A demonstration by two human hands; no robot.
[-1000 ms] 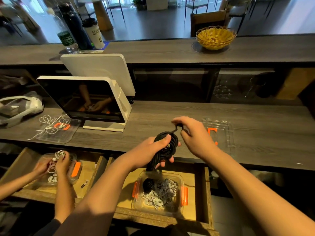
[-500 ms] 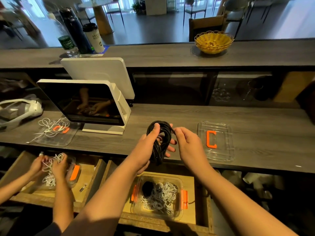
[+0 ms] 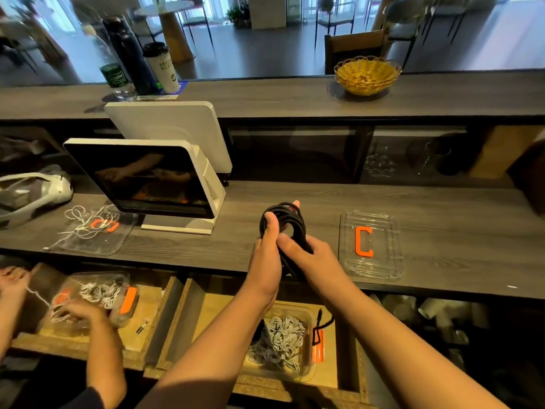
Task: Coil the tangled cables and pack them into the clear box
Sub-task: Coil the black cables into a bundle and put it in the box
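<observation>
Head view: grey counter (image 3: 442,231), open drawer (image 3: 203,314) below with clear box (image 3: 306,370) of white cables (image 3: 280,340). Left hand (image 3: 267,258) and right hand (image 3: 312,261) both grip black cable coil (image 3: 284,219) above counter edge, loose end dangling over box.

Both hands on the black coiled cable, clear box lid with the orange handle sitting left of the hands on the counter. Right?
Not quite. In the head view the clear box lid with the orange handle lies right of the hands. Left hand and right hand do both hold the black coiled cable.
</observation>
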